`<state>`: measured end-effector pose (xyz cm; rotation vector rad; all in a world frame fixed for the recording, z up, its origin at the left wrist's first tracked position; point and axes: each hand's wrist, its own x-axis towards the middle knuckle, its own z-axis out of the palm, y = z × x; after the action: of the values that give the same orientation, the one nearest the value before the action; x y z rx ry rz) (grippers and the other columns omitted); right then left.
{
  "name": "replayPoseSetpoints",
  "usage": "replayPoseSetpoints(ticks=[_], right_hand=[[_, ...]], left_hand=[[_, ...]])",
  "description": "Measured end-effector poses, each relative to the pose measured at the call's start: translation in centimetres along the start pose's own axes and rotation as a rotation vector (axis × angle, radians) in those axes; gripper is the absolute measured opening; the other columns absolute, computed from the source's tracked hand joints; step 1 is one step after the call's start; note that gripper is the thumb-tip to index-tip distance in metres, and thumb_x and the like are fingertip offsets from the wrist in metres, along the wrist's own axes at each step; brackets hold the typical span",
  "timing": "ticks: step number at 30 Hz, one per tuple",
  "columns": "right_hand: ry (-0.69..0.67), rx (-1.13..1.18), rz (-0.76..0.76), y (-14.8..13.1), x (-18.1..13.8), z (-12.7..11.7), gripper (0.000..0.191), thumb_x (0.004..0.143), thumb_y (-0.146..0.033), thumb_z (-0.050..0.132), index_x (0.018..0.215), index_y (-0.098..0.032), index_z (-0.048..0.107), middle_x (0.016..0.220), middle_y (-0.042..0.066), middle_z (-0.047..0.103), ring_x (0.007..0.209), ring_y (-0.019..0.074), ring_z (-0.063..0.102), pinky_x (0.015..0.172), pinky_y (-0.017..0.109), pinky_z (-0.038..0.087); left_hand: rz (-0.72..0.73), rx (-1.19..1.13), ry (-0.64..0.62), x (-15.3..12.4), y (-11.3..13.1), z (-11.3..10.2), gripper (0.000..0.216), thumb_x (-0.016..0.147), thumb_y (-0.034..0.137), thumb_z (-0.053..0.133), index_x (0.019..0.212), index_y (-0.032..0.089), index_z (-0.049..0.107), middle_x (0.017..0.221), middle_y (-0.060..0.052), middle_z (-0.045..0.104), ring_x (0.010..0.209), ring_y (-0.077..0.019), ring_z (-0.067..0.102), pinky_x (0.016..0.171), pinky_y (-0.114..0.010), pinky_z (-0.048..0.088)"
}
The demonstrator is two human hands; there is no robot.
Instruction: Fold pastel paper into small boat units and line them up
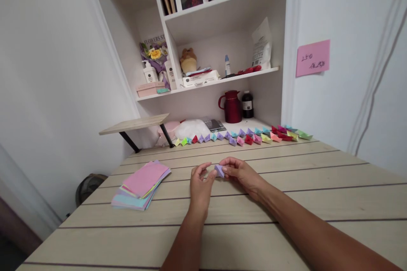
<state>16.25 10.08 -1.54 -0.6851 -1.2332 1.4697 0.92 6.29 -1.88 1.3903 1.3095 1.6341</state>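
Note:
A small folded purple paper piece [219, 170] is pinched between my left hand [200, 186] and my right hand [239, 173], just above the wooden table [286, 203]. Both hands meet at the middle of the table, fingertips on the paper's two ends. To the left lies a stack of coloured paper sheets [141, 185], pink on top. Along the table's far edge runs a row of several folded paper boats [241, 137] in purple, blue, pink, red, green and yellow.
Behind the table, white shelves [210, 87] hold bottles, a box, a plush toy and a photo frame. A red jug [232, 107] and dark bottle [247, 104] stand below. A small wooden riser [135, 125] sits at back left. A pink note [313, 57] hangs on the right wall.

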Motion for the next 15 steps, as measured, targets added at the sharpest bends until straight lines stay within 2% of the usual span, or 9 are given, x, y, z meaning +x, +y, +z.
replayPoseSetpoints(ticks=[3,7,15], right_hand=[[-0.020,-0.022,0.005,0.24,0.02,-0.01,0.031,0.059,-0.035,0.080,0.080,-0.017,0.065,0.062,-0.002,0.059,0.055,0.0104,0.048,0.055,0.025,0.035],[-0.033,-0.056,0.006,0.41,0.07,-0.13,0.030,0.062,-0.035,0.078,0.081,-0.017,0.064,0.060,-0.003,0.058,0.055,0.0104,0.047,0.055,0.024,0.034],[-0.049,-0.165,-0.030,0.48,0.09,-0.19,0.029,0.066,-0.039,0.073,0.082,-0.017,0.061,0.061,-0.003,0.056,0.056,0.0111,0.049,0.056,0.025,0.037]], left_hand=[[0.003,-0.018,-0.027,0.16,-0.25,0.08,0.025,0.068,0.030,0.070,0.089,0.017,0.072,0.095,-0.009,0.068,0.088,-0.0201,0.063,0.080,-0.030,0.048],[0.008,-0.024,-0.027,0.16,-0.31,0.16,0.019,0.070,0.030,0.067,0.081,0.016,0.071,0.075,-0.005,0.071,0.073,-0.0178,0.064,0.070,-0.028,0.049],[0.079,0.060,-0.024,0.20,-0.39,0.39,0.017,0.070,0.027,0.066,0.081,0.016,0.071,0.081,-0.006,0.072,0.074,-0.0180,0.065,0.070,-0.028,0.050]])
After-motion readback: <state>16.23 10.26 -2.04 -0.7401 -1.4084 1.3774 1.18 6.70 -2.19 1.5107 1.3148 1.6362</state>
